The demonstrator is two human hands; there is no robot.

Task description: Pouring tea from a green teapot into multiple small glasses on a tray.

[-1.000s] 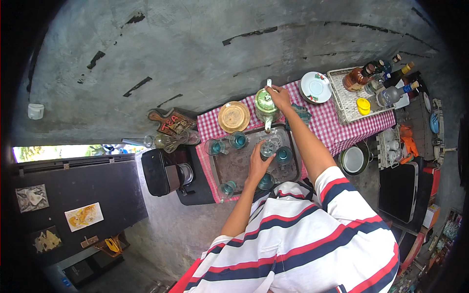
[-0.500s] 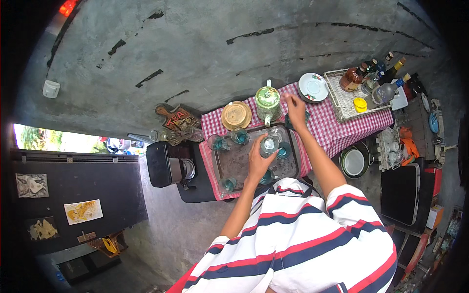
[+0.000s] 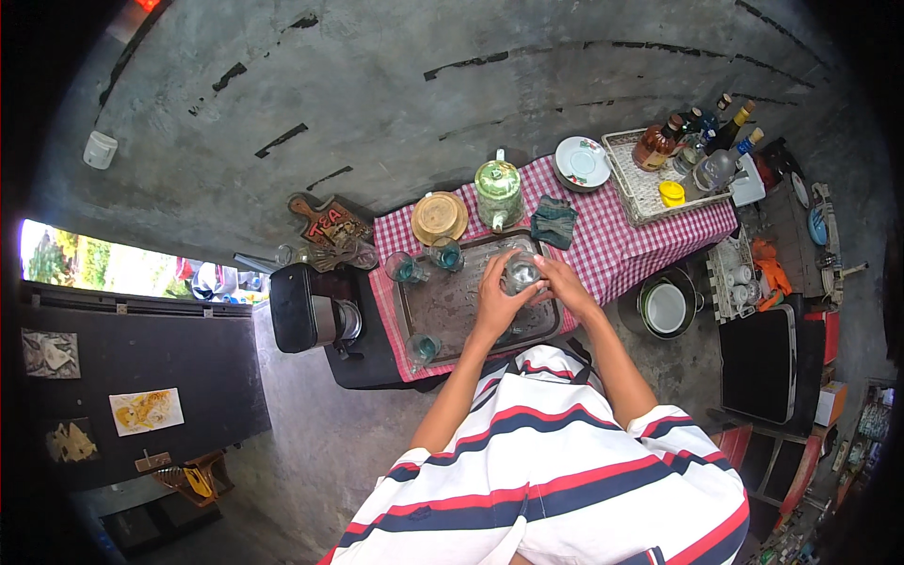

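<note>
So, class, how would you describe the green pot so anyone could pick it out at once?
Find the checked tablecloth along the grey wall. Near its wall edge, between a round tan dish and a dark cloth, stands the pot. Unlike both neighbours, it is light green and has a spout.

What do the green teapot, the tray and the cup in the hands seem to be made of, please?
Green teapot: glossy, perhaps enamelled metal or glazed ceramic, judging by its shiny, mottled look.
Tray: probably metal with a worn finish, given its patchy brown-grey surface.
Held cup: smooth and clear, likely glass, as it looks see-through.
</note>
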